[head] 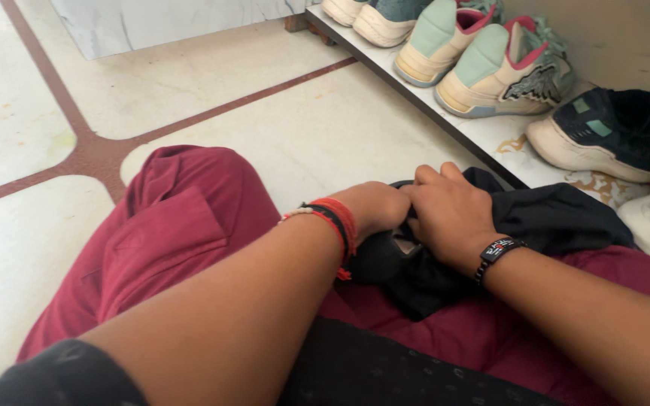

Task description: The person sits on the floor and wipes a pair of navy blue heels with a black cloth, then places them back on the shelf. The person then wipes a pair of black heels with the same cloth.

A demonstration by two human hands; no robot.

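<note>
A black cloth (558, 219) lies bunched on my lap, over maroon trousers (174, 225). My left hand (376, 208) is closed into the cloth's near fold; red and black threads circle its wrist. My right hand (449, 210) presses down on the same cloth just beside it, fingers curled and gripping the fabric. A dark band sits on the right wrist. Both hands touch each other at the knuckles. What lies under the cloth between the hands is hidden.
A low white ledge (490, 139) runs along the right, carrying a mint-and-cream sneaker pair (483, 64), a dark blue sneaker (615, 131) and other shoes. A pale stone floor (317, 128) with red-brown inlay lines spreads to the left and ahead.
</note>
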